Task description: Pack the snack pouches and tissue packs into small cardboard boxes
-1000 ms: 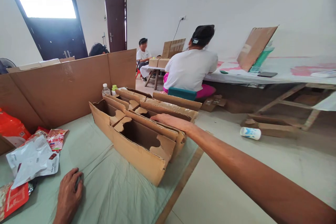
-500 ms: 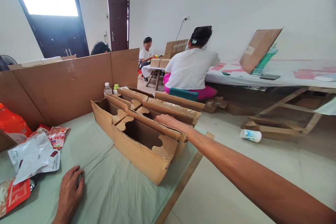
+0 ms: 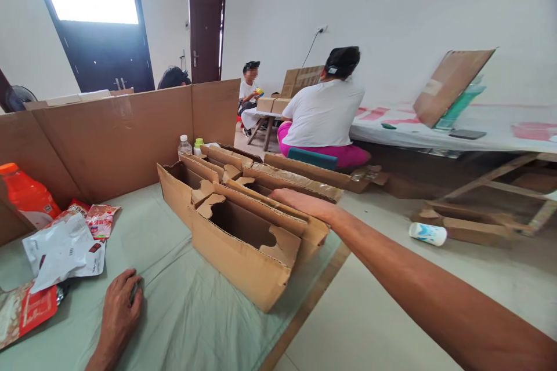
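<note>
My left hand (image 3: pixel 119 307) rests palm down on the green cloth (image 3: pixel 169 266), fingers loosely bent and the thumb apart, with nothing visible in it. My right arm reaches across to a long open cardboard box (image 3: pixel 319 235) in the middle of a group. There my right hand (image 3: pixel 300 203) grips its wall, and the fingers inside are partly hidden. Beside it, nearer me, is another open cardboard box (image 3: pixel 239 266) with cut-out flaps. Further open boxes adjoin these at the left and back, one with clear tape (image 3: pixel 300 178) along its edge.
White and red pouches (image 3: pixel 72 252) and an orange bottle (image 3: pixel 32 194) lie at left. A tall cardboard panel (image 3: pixel 117 139) stands behind, near a clear bottle (image 3: pixel 184 146). A white cup (image 3: pixel 429 233) lies on the floor. A person in white (image 3: pixel 324 110) sits beyond the boxes.
The view has swung slightly left. My right hand and the middle box have shifted a little to the right, widening the gap beside the near box. My left hand stays on the cloth.
</note>
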`<state>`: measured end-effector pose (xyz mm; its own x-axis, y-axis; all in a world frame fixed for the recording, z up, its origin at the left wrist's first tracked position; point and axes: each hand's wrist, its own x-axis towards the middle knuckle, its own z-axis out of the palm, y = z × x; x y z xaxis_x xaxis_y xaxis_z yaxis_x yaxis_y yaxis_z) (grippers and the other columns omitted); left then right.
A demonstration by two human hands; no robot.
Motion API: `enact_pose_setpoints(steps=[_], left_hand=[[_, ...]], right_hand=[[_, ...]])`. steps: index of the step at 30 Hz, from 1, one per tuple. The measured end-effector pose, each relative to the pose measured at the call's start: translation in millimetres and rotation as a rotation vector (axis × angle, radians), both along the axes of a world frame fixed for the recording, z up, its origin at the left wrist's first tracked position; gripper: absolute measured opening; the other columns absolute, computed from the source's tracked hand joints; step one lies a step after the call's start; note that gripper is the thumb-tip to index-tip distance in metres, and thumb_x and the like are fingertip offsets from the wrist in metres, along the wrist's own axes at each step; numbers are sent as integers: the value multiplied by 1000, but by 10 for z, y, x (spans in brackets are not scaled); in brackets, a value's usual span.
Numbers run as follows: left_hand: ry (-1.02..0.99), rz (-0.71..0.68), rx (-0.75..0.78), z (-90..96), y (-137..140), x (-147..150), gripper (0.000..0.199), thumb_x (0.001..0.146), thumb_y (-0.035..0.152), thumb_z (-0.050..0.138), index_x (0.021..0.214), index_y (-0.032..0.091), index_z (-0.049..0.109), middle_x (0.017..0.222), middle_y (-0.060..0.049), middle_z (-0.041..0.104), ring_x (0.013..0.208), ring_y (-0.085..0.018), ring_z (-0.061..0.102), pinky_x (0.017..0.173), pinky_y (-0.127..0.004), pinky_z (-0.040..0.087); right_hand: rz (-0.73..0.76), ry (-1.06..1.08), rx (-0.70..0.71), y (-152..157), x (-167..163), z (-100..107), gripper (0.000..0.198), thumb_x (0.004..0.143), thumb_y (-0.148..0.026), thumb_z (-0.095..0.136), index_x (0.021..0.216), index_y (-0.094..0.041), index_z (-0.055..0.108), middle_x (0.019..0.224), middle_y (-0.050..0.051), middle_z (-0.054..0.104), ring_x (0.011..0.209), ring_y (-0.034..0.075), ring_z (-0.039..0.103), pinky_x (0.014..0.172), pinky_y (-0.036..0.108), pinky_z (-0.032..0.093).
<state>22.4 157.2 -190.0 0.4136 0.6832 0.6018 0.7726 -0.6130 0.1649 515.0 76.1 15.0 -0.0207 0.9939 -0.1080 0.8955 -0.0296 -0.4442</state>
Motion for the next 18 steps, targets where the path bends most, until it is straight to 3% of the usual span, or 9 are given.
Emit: enact_pose_setpoints(steps=[10, 18], left_hand=[[-22, 2, -26, -5, -6, 7, 29, 89, 30, 51, 100, 22, 77, 112, -12, 77, 103, -29, 73, 88, -45, 61], [-36, -2, -68, 13, -36, 23, 30, 88, 30, 51, 100, 21, 77, 115, -13, 76, 105, -30, 72, 91, -48, 60]], right_hand=[[-43, -27, 12, 157, 125, 30, 17, 73, -27, 48, 59, -20, 53, 63, 7, 63, 70, 23, 56, 62, 31, 40], [61, -39, -53, 234, 46, 42, 14, 68, -19, 50, 54, -19, 55, 59, 1, 63, 65, 18, 54, 62, 27, 41]])
